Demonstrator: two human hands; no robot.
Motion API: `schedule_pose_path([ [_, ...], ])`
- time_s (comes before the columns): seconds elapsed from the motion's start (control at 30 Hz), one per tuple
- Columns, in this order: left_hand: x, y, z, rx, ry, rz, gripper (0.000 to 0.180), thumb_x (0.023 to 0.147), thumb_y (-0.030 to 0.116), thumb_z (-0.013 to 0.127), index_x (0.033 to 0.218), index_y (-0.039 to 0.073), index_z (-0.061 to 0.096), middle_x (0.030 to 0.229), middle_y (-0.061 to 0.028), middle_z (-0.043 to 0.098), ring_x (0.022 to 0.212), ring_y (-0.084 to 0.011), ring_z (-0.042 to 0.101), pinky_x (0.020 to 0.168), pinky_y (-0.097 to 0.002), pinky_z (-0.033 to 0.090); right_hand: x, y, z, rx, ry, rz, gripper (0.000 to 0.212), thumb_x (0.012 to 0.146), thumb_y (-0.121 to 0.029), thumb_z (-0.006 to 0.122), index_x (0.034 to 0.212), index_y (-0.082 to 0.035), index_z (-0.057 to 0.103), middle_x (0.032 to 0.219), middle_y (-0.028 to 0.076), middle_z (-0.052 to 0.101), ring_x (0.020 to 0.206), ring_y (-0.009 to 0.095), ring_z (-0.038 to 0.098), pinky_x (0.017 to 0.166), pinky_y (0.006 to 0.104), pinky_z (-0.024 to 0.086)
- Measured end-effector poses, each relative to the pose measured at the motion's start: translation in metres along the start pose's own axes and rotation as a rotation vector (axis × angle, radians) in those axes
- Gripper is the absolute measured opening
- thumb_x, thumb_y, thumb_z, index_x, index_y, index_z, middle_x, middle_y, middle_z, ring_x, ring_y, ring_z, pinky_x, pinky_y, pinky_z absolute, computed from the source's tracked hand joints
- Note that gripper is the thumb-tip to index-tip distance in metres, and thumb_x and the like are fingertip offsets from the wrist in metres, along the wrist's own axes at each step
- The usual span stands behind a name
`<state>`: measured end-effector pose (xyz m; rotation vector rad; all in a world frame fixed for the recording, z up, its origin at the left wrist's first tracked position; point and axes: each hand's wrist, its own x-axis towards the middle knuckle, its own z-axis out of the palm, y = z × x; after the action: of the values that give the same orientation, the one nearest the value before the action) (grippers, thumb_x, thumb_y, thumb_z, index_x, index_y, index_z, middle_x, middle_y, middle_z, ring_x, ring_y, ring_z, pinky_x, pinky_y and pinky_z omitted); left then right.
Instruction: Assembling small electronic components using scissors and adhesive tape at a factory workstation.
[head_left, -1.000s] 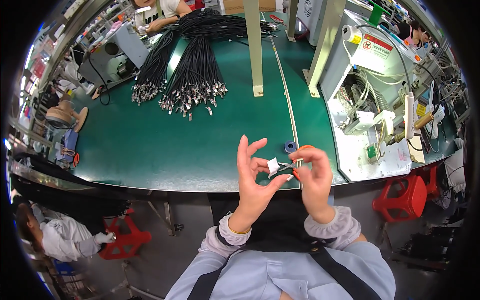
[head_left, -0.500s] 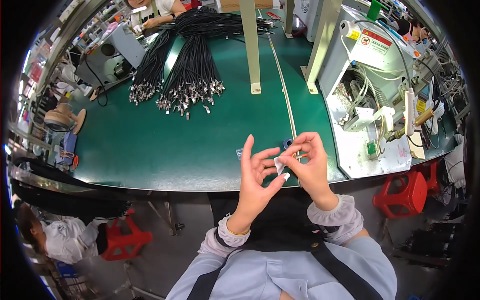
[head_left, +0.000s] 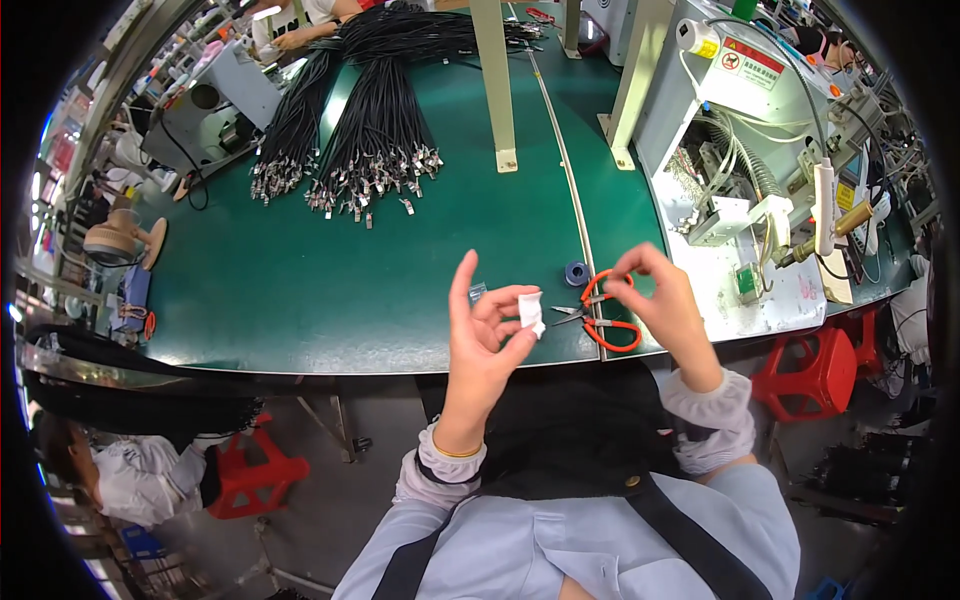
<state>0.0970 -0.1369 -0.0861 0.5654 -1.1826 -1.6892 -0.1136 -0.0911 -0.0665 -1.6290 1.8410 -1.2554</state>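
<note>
A small crumpled white piece, like tissue or soft tape, sits between the thumb and fingers of my left hand, whose index finger points up. My right hand is curled over the table's front edge, thumb and fingertips drawn together; anything in them is too small to make out. Beneath and beside its fingertips lie pliers with orange-red handles, jaws pointing left and apart. A dark blue roll stands just behind the pliers. Partly behind my left fingers is a small clear plastic piece.
Bundles of black cables with metal ends cover the far left of the green table. Metal posts rise mid-table. A machine with hoses stands at right, a small fan at left. A co-worker's arm shows at the back.
My hands have come apart: the right has moved right and let go of the white piece, which stays in my left hand. The left has shifted slightly left, and the pliers are now uncovered.
</note>
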Motion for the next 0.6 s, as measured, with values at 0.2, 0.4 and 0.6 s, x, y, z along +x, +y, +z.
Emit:
schedule_pose_path([
  [0.2, 0.005, -0.002, -0.006, 0.081, -0.017, -0.004, 0.087, 0.072, -0.013, 0.056, 0.141, 0.009, 0.008, 0.109, -0.0189, 0.055, 0.094, -0.0185, 0.056, 0.074, -0.0268, 0.049, -0.018, 0.014, -0.002, -0.468, -0.321, -0.246, 0.025, 0.066, 0.001, 0.065, 0.086, -0.001, 0.051, 0.091, 0.011, 0.057, 0.087, 0.025, 0.055, 0.074, 0.0335, 0.044],
  [0.4, 0.004, 0.006, -0.008, 0.051, -0.040, -0.020, 0.087, 0.072, -0.015, 0.054, 0.142, 0.010, 0.008, 0.107, -0.0190, 0.056, 0.091, -0.0169, 0.057, 0.071, -0.0243, 0.049, -0.014, 0.023, -0.001, -0.551, -0.391, -0.174, 0.023, 0.063, 0.006, 0.060, 0.083, -0.003, 0.052, 0.084, 0.011, 0.056, 0.085, 0.028, 0.054, 0.073, 0.0356, 0.043],
  [0.6, -0.001, 0.015, -0.009, 0.071, -0.029, -0.035, 0.086, 0.073, -0.014, 0.055, 0.142, 0.010, 0.009, 0.104, -0.0187, 0.058, 0.087, -0.0170, 0.059, 0.072, -0.0241, 0.050, -0.010, -0.003, -0.006, -0.248, -0.456, -0.124, 0.018, 0.066, -0.002, 0.061, 0.081, -0.005, 0.052, 0.072, 0.008, 0.056, 0.072, 0.027, 0.055, 0.064, 0.0351, 0.043],
])
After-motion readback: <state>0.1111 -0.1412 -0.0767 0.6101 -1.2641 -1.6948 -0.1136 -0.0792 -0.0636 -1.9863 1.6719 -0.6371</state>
